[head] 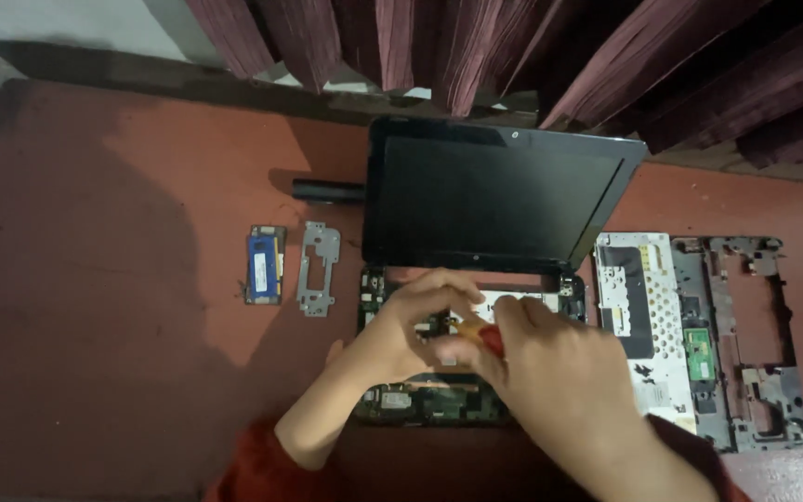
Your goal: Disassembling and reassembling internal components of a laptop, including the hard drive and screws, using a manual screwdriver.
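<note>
A small black laptop stands open on the reddish floor, its dark screen upright and its base stripped down to the green circuit board. My left hand rests on the middle of the bare base, fingers curled over the board. My right hand is closed around a screwdriver with a red and yellow handle, whose tip points down into the base just beside my left fingers. The spot under the tip is hidden by my hands.
Left of the laptop lie a blue memory module and a grey metal bracket. A black battery bar lies behind them. To the right are a silver keyboard plate and a grey plastic casing frame. Dark red curtains hang behind.
</note>
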